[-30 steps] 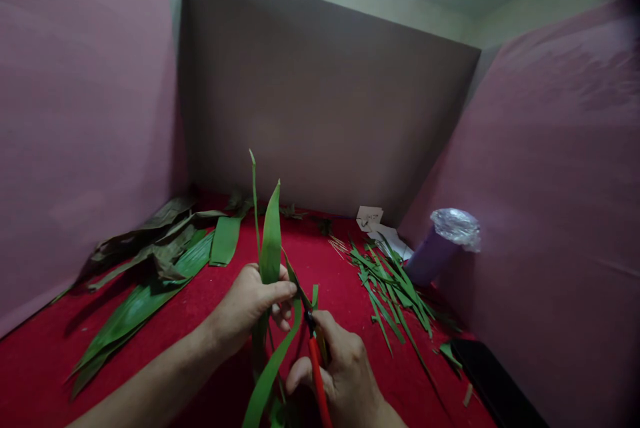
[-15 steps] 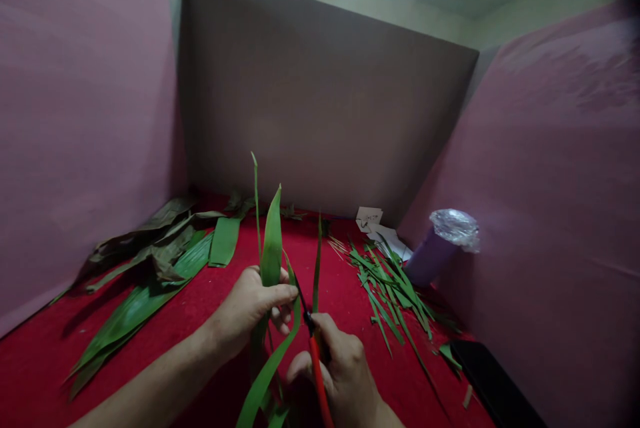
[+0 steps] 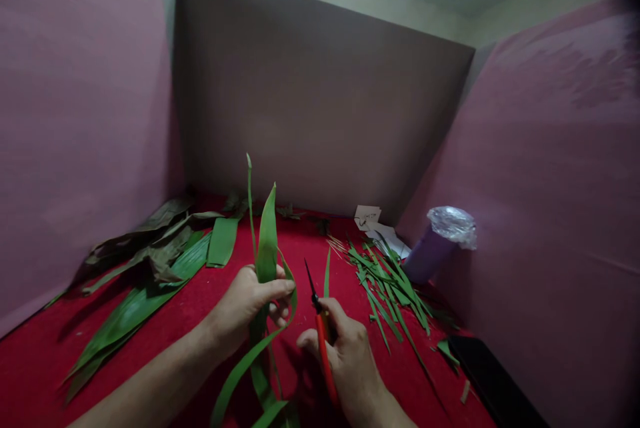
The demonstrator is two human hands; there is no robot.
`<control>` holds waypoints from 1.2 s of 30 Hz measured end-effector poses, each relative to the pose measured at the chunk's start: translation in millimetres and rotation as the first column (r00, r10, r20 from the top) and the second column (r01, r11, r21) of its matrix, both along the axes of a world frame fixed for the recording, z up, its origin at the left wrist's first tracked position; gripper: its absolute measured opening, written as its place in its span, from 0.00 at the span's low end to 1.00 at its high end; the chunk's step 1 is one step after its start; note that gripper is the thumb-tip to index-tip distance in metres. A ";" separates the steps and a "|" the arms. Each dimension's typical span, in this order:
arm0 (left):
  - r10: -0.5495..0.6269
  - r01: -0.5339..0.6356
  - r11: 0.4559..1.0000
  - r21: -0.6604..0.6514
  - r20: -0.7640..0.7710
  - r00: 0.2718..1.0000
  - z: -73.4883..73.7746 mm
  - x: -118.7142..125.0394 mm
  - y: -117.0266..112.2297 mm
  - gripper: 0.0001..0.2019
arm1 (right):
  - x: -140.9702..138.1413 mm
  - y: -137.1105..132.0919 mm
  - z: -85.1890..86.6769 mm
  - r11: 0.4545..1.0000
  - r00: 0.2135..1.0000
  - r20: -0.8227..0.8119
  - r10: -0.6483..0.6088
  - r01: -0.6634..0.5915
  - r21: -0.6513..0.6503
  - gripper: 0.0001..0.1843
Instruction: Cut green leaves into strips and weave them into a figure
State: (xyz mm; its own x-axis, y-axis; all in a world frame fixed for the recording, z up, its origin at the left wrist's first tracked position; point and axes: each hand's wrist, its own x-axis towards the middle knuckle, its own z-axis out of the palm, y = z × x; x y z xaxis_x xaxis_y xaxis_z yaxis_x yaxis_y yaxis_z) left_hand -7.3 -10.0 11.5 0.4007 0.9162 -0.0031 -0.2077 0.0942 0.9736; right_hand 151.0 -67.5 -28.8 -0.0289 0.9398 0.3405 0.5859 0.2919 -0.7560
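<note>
My left hand [image 3: 257, 298] pinches a long green leaf [image 3: 268, 235] upright between thumb and fingers. From the same grip a thin stem [image 3: 251, 205] rises behind it, and a narrow leaf strip [image 3: 240, 368] curls down below. Wrapped in my right hand [image 3: 350, 348] are red-handled scissors [image 3: 325, 355], their dark tip pointing up and apart from the leaf. A slim green strip [image 3: 327, 273] sticks up behind the right fingers; whether they hold it is hidden.
Large green leaves [image 3: 135, 308] and dry brown leaves [image 3: 150, 255] lie at left. At right are cut green strips [image 3: 385, 281], white papers [image 3: 387, 239], a purple plastic-topped container [image 3: 425, 255] and a black phone-like slab [image 3: 493, 375]. Pink walls flank the red cloth [image 3: 200, 375].
The scissors have moved away from the leaf, to the right and slightly down, with my right hand. The narrow strip under my left hand has swung left.
</note>
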 end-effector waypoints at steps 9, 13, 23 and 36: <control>0.103 -0.104 0.994 0.021 0.023 0.994 3.9 -3.9 9.4 0.09 | 42.7 26.7 -1.3 0.927 0.736 0.585 -0.339 0.368 0.074 0.13; 0.318 -0.317 0.948 -0.026 0.097 0.943 8.3 -4.6 12.5 0.10 | 51.7 34.2 -8.6 0.922 0.681 0.647 -0.343 0.374 0.096 0.14; 0.400 -0.359 0.909 -0.213 0.200 0.894 -4.5 -13.7 30.8 0.08 | 36.2 25.6 -3.5 0.955 0.786 0.543 -0.294 0.217 0.202 0.12; 0.051 0.029 0.988 -0.149 0.509 0.859 40.4 -4.3 21.5 0.10 | -12.6 -3.6 -1.7 0.516 0.406 -0.889 0.210 -0.819 -0.252 0.40</control>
